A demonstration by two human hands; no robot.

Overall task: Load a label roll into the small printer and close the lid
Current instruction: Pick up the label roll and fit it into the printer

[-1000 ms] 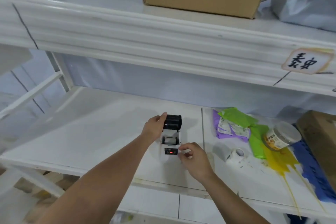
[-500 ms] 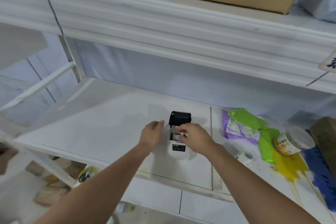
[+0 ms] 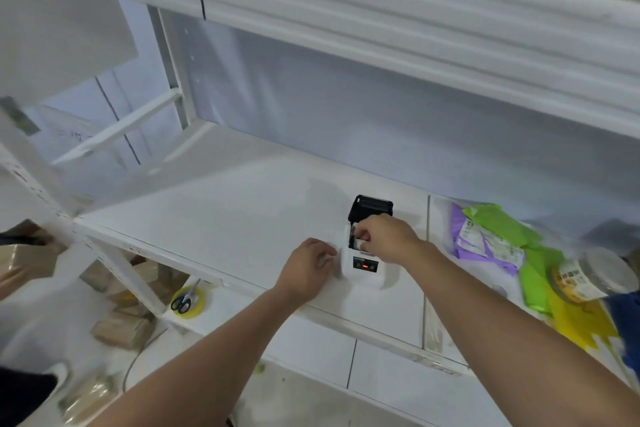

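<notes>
The small white printer [image 3: 363,270] stands on the white shelf [image 3: 225,218], with its black lid [image 3: 370,207] tipped open at the back and a red light on its front panel. My right hand [image 3: 389,239] reaches over the open paper bay, fingers pinched on a small white label roll [image 3: 362,246] that sits at the bay's mouth. How far the roll is inside is hidden by my fingers. My left hand [image 3: 308,265] lies beside the printer, curled fingertips against its left side.
Green and purple mailer bags [image 3: 491,229], a jar lying on its side [image 3: 585,279] and a yellow bag [image 3: 581,319] crowd the shelf's right end. Yellow tape with scissors [image 3: 186,300] sits on a lower ledge. The upper shelf beam [image 3: 381,10] hangs overhead. Cardboard boxes [image 3: 121,326] lie below left.
My right hand moved from the printer's front up to the open bay with the white roll. My left hand let go of the lid and dropped to the printer's left side.
</notes>
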